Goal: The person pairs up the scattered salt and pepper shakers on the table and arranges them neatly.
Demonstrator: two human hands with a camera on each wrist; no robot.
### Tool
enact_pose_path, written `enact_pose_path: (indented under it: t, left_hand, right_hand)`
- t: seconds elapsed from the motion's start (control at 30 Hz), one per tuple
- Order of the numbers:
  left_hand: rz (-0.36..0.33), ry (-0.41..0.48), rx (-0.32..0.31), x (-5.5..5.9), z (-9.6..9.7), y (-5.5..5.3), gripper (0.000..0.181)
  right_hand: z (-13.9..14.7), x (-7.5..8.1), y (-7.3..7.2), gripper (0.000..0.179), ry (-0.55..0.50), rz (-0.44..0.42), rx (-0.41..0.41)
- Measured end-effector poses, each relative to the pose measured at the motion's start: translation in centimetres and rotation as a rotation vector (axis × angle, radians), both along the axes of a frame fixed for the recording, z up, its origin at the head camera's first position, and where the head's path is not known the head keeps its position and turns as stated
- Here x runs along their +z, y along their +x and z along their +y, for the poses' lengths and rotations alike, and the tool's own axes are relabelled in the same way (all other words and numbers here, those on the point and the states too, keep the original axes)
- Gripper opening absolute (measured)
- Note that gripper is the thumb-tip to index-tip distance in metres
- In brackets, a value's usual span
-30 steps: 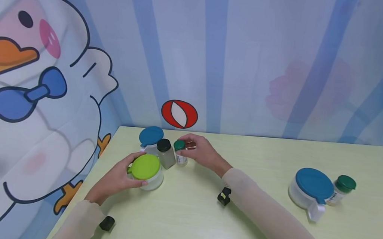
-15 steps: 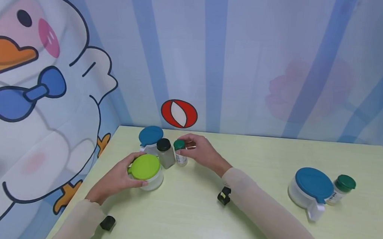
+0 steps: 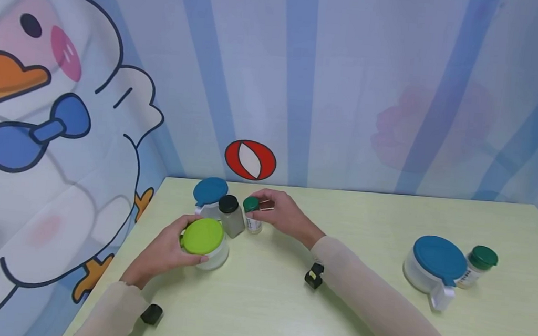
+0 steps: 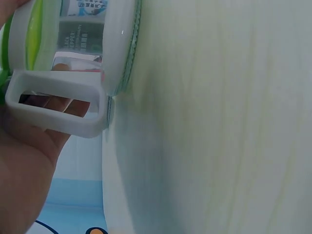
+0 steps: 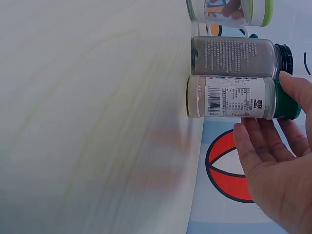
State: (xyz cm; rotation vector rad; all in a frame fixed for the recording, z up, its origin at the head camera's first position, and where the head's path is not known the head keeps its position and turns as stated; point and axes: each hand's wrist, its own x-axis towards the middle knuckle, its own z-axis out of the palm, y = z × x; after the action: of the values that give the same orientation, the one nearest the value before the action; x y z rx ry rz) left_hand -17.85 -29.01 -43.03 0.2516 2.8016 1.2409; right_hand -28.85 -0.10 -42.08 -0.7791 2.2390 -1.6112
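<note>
My left hand (image 3: pixel 163 249) grips a clear jar with a lime-green lid (image 3: pixel 203 235), thumb on the near side and fingers around the back. Its white handle (image 4: pixel 58 105) shows in the left wrist view. My right hand (image 3: pixel 284 211) holds a small green-capped spice bottle (image 5: pixel 234 97) upright on the table, thumb on the cap and fingers behind it. Between the two stands a black-capped bottle (image 3: pixel 231 220) with grey contents, right beside the spice bottle. Behind them is a blue-lidded jar (image 3: pixel 211 191), partly hidden.
On the right of the pale table (image 3: pixel 363 238) stand another blue-lidded jar (image 3: pixel 439 258) with a white handle and a second green-capped bottle (image 3: pixel 482 258). A printed cloth backdrop (image 3: pixel 341 89) rises along the table's back edge and left side.
Both hands stay on the same jar and bottle, nearly where they were. The head view has shifted very slightly.
</note>
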Motion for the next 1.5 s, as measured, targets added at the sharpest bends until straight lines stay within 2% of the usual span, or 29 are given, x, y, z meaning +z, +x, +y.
enact_pose_path:
  t: [0.23, 0.47, 0.77, 1.03, 1.5]
  left_hand:
    - [0.025, -0.004, 0.04, 0.7, 0.2, 0.0, 0.092]
    - [0.045, -0.023, 0.014, 1.3, 0.8, 0.3, 0.09]
    - [0.066, -0.027, -0.006, 1.5, 1.7, 0.6, 0.087]
    - [0.07, -0.023, -0.024, 1.7, 2.4, 0.5, 0.087]
    - [0.097, 0.014, -0.091, 2.4, 4.1, 0.4, 0.086]
  right_hand:
    - [0.3, 0.3, 0.2, 0.038, -0.014, -0.009, -0.003]
    - [0.8, 0.7, 0.5, 0.038, 0.0, -0.022, -0.008]
    - [2.5, 1.4, 1.4, 0.036, -0.002, 0.004, 0.016]
    - [4.0, 1.8, 2.2, 0.042, 0.005, -0.004, 0.021]
    - [7.2, 2.4, 3.5, 0.045, 0.046, 0.069, 0.028]
